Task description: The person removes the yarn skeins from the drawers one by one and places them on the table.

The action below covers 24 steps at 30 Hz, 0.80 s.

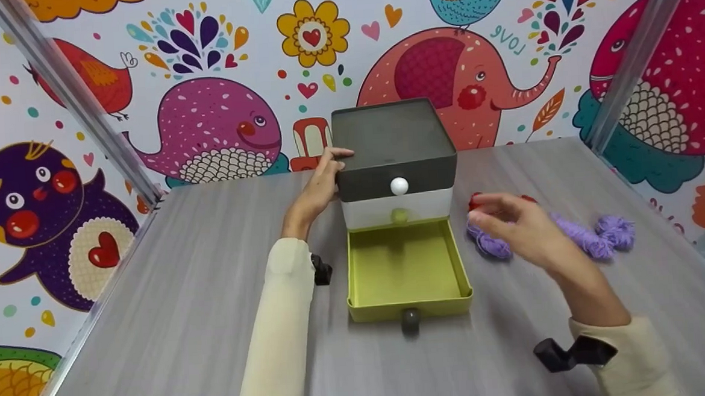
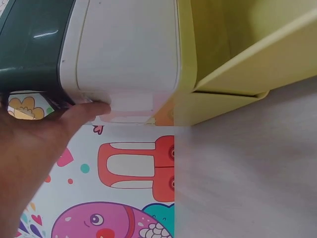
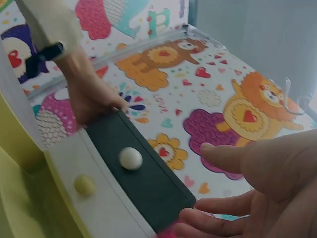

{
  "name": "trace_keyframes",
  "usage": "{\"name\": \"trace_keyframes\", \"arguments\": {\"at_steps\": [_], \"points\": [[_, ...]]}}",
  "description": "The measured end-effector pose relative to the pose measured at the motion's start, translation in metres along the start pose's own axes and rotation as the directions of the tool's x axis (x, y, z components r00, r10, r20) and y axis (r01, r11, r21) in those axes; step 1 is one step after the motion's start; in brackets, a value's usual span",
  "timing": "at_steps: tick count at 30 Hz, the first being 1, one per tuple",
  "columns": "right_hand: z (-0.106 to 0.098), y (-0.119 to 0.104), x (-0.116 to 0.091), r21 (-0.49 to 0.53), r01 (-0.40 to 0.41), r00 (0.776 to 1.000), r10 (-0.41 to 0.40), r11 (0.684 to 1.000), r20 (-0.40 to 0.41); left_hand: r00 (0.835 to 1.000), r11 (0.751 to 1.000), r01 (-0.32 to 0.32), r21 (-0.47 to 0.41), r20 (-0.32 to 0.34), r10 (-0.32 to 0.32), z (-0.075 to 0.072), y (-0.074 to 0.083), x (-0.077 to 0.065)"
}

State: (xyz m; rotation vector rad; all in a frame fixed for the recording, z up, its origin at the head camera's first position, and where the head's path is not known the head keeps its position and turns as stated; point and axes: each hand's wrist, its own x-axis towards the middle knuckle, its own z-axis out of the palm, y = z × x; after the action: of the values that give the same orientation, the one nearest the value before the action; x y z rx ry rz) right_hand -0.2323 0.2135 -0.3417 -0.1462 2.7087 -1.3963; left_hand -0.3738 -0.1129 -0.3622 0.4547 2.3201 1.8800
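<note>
A small chest of drawers [image 1: 396,174] has a dark top drawer, a white one below it and a yellow-green bottom drawer [image 1: 404,267], pulled out and bare inside. Its knobs are white, yellow-green and dark. My left hand [image 1: 318,184] grips the chest's upper left side, its fingers over the top edge and its thumb on the white side [image 2: 133,59] in the left wrist view. My right hand [image 1: 520,225] hovers right of the chest with nothing between thumb and fingers. Beneath and beyond it are purple yarn bundles [image 1: 615,232] and small red things [image 1: 475,200], partly hidden.
A grey wood-grain table [image 1: 212,278] carries everything. Behind it stands a wall with cartoon animals [image 1: 222,120]. Metal posts [image 1: 76,110] rise at the left and right corners. Black camera mounts [image 1: 321,270] sit on both wrists.
</note>
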Motion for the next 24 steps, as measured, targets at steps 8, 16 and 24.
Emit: {"name": "trace_keyframes", "arguments": {"at_steps": [8,16,24], "points": [[0.032,-0.008,-0.002,-0.019,0.08,0.996,-0.079,0.997,0.05,1.0,1.0,-0.002,0.007,-0.006,0.002,0.0,0.001,-0.001],[0.053,-0.004,-0.006,0.031,0.107,0.991,-0.109,0.994,0.082,1.0,1.0,0.0,0.007,-0.012,0.0,-0.002,0.001,0.0],[0.069,0.01,-0.012,0.221,0.101,0.983,-0.132,0.97,0.131,1.0,1.0,0.006,0.013,-0.014,-0.006,0.0,0.001,0.0]]}}
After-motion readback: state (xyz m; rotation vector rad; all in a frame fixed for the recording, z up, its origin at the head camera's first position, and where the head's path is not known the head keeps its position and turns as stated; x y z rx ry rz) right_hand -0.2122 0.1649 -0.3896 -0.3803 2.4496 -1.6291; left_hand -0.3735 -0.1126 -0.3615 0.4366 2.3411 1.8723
